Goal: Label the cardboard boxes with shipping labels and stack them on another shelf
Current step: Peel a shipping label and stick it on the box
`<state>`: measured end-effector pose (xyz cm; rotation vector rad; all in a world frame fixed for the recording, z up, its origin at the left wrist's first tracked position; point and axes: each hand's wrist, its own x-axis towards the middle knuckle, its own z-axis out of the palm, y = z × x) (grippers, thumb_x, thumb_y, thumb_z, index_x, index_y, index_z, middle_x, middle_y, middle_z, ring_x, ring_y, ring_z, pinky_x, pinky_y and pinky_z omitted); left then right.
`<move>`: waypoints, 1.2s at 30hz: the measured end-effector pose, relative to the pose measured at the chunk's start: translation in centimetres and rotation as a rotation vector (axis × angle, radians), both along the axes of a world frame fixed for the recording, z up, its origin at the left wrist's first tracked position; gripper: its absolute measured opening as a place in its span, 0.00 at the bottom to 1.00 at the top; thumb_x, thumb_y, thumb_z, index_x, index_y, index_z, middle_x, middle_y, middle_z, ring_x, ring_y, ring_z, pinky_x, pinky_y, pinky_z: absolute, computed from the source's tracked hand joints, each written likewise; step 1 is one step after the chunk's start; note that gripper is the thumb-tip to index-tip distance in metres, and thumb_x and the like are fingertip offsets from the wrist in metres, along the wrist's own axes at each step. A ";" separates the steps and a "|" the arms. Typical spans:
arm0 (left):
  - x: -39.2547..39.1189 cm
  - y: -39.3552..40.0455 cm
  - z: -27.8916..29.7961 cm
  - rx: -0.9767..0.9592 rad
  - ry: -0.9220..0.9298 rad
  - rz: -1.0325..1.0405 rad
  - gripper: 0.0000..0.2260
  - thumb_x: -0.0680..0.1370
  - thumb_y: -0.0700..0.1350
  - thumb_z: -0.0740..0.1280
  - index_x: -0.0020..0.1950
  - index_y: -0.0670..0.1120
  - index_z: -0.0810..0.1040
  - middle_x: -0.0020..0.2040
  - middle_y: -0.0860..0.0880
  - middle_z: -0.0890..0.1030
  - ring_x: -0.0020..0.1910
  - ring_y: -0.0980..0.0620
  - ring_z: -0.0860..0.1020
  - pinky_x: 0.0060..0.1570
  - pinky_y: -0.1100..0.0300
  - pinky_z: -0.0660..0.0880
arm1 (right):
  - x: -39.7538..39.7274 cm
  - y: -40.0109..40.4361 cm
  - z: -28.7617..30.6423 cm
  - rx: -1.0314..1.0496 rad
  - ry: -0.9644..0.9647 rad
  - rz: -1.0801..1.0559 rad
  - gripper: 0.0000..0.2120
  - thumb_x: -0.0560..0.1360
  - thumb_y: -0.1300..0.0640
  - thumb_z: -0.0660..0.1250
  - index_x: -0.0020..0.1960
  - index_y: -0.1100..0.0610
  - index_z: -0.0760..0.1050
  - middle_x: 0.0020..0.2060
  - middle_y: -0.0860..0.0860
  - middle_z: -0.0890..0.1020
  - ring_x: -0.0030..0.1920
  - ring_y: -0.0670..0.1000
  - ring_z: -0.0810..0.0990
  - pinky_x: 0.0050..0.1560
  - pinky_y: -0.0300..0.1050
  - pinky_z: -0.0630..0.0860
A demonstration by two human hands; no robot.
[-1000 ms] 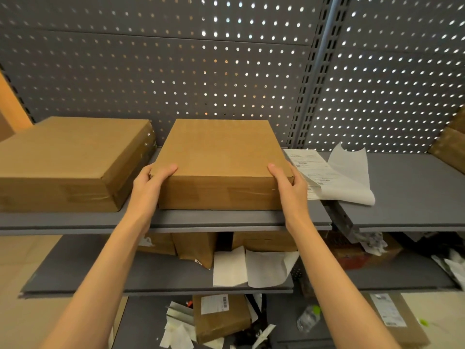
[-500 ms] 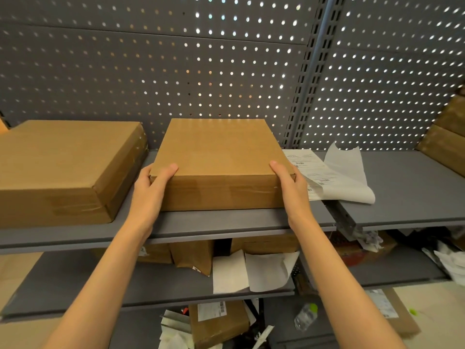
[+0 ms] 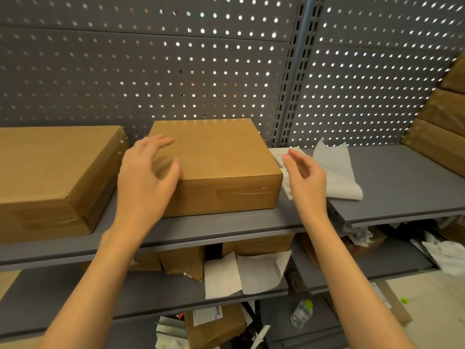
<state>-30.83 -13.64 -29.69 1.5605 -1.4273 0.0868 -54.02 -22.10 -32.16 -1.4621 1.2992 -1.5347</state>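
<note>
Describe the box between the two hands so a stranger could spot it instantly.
Find the upper grey shelf before the perforated panel. The middle box sits there between the left hand and right hand. Unlike the bigger box leftward, it is smaller, beside label sheets.

A grey perforated back panel (image 3: 201, 71) rises behind the shelving, split by a slotted upright post (image 3: 293, 84). On the lowest level, near the right edge, a clear plastic bottle (image 3: 301, 314) with a green cap lies tilted. Crumpled white wrapping (image 3: 445, 253) sits at the far right edge of the middle level.
</note>
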 end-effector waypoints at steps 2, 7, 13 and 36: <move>-1.7 -0.5 0.6 -0.024 -0.064 -0.040 0.14 0.77 0.42 0.66 0.63 0.45 0.76 0.63 0.47 0.76 0.65 0.50 0.71 0.65 0.61 0.62 | -1.4 -0.5 0.2 -0.033 0.037 -0.047 0.13 0.78 0.56 0.64 0.61 0.56 0.76 0.56 0.48 0.80 0.56 0.42 0.77 0.58 0.35 0.73; -7.1 -2.6 1.7 -0.051 -0.142 -0.123 0.14 0.74 0.45 0.63 0.58 0.44 0.78 0.57 0.48 0.79 0.58 0.50 0.75 0.57 0.68 0.63 | -6.2 -2.5 0.7 -0.028 0.156 -0.161 0.12 0.77 0.59 0.63 0.60 0.56 0.77 0.53 0.47 0.80 0.54 0.44 0.77 0.52 0.30 0.71; -14.6 -5.5 1.8 -0.013 -0.158 -0.250 0.14 0.75 0.46 0.63 0.59 0.45 0.78 0.56 0.51 0.78 0.57 0.53 0.75 0.57 0.61 0.69 | -12.6 -6.0 0.5 0.170 0.361 -0.122 0.15 0.77 0.56 0.63 0.63 0.57 0.75 0.60 0.52 0.78 0.58 0.50 0.75 0.58 0.47 0.73; -22.9 -12.5 -1.4 0.553 0.353 -0.123 0.21 0.77 0.49 0.67 0.68 0.48 0.67 0.60 0.55 0.73 0.53 0.56 0.73 0.48 0.63 0.72 | -16.0 -10.6 1.8 0.238 -0.016 0.456 0.20 0.72 0.68 0.68 0.60 0.51 0.75 0.49 0.50 0.80 0.43 0.42 0.80 0.39 0.31 0.78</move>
